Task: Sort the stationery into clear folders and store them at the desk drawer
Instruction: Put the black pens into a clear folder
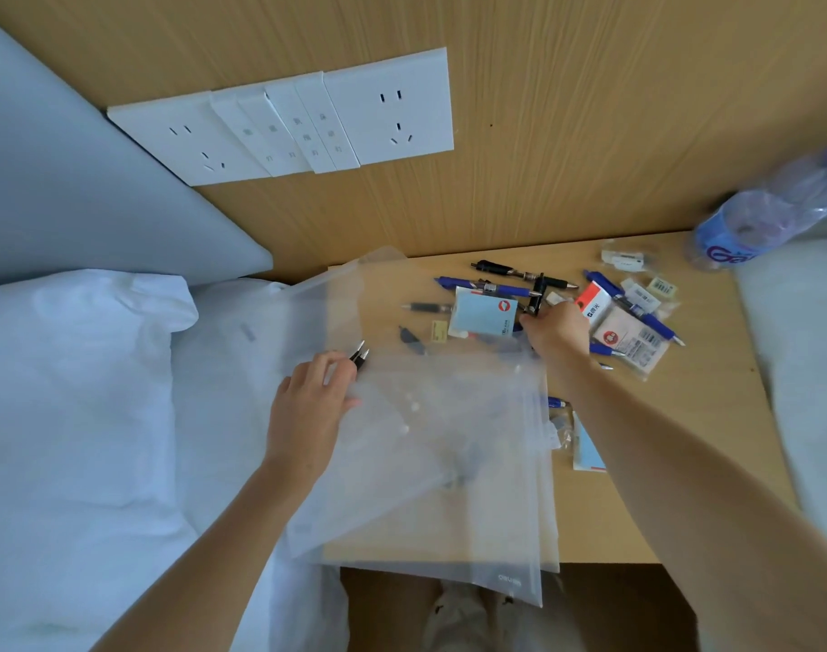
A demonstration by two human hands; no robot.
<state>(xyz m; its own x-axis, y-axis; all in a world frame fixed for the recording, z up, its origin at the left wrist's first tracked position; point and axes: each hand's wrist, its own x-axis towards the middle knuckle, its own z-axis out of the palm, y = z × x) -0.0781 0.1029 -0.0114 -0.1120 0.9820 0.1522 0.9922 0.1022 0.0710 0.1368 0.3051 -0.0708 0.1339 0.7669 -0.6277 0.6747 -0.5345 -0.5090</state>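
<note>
on the small light-wood desk, wedged btwn a white-sheeted bed and the wood-panel wall w/ white sockets and switches, lies a stack of frosted clear plastic folders, overhanging the desk's near edge and the bed side. dark blurry shapes show through the plastic near the stack's middle; can't tell what they are or which folder holds them. left hand rests on the top folder's left part, fingers curled round a couple of black pens w/ silver tips, tips poking up past the knuckles. right hand reaches over the folders to the loose pile at the back of the desk, fingers closed on a black pen w/ its clip end sticking up. around it: blue pens, another black pen, a pale blue sticky-note pack, small clear-wrapped eraser packs, a red-and-white pack. one blue pen and a blue-edged pack sit just right of the folders, under the right forearm. clear water bottle w/ blue label lies at the far right corner.
</note>
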